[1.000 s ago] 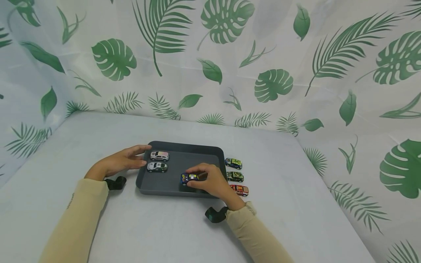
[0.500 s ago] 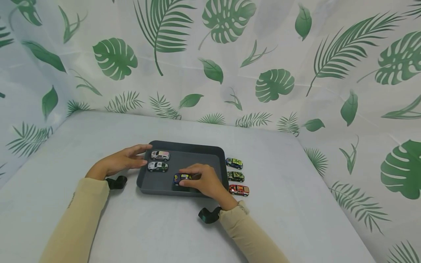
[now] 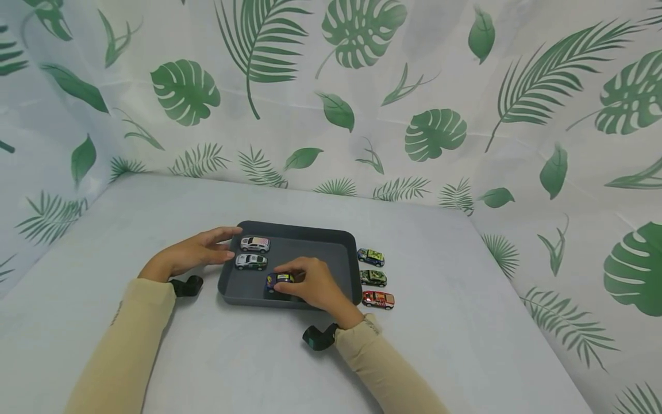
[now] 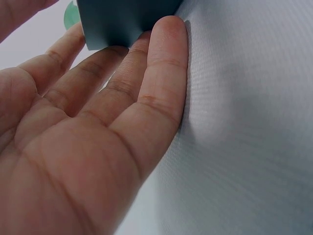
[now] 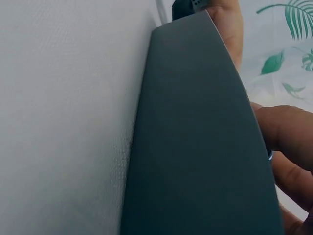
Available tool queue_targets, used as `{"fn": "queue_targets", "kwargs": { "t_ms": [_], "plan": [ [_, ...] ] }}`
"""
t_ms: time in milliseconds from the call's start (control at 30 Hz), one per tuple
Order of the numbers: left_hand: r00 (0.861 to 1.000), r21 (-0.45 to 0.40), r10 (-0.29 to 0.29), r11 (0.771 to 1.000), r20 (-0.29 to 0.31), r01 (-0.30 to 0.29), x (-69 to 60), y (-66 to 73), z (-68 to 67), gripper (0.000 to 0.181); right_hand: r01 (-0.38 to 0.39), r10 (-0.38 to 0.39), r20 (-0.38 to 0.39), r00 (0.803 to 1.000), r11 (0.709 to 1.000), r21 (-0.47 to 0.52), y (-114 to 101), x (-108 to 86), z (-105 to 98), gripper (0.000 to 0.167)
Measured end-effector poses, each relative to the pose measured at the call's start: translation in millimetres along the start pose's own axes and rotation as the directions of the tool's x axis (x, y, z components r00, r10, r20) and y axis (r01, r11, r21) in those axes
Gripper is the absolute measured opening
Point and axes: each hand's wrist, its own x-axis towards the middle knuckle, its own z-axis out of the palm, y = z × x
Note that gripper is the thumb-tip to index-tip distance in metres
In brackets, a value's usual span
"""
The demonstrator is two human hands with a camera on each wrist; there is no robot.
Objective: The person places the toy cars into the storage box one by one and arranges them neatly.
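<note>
Two whitish cars (image 3: 255,244) already stand in the gray tray (image 3: 315,248); three colourful cars (image 3: 374,278) are left outside, beside its right rim. The right hand (image 3: 314,283) pinches a dark blue car (image 3: 272,281), seemingly the third, within the tray; the left hand (image 3: 199,248), fingers spread, touches the left end.

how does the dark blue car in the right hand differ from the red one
Place: the dark blue car is over the tray, the red car outside it on the white table.
Handling: the right hand pinches the dark blue car; no hand touches the red car.
View: fingers partly cover the dark blue car; the red car is uncovered.
Both are toy cars.
</note>
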Motion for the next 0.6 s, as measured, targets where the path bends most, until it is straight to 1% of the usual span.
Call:
{"fn": "queue_targets", "kwargs": {
  "t_ms": [167, 267, 467, 600],
  "plan": [
    [1.000, -0.018, -0.008, 1.000, -0.001, 0.008, 1.6, 0.0, 1.1, 0.078, -0.028, 0.028, -0.002, 1.000, 1.000, -0.008, -3.9, 4.3, 6.5, 0.028],
    [1.000, -0.027, -0.013, 1.000, -0.004, 0.013, 1.9, 0.4, 1.3, 0.078, -0.034, 0.034, -0.012, 0.999, 0.999, -0.033, -5.6, 6.9, 10.9, 0.027],
    [1.000, -0.015, -0.014, 1.000, -0.005, 0.014, 0.8, 1.4, 0.6, 0.079, -0.045, 0.042, -0.048, 0.998, 0.997, -0.065, -10.3, 11.9, 18.7, 0.026],
    [1.000, -0.019, -0.014, 1.000, -0.006, 0.014, 0.7, 1.4, 0.5, 0.079, -0.045, 0.041, -0.056, 0.998, 0.996, -0.080, -13.9, 15.1, 23.0, 0.026]
  ]
}}
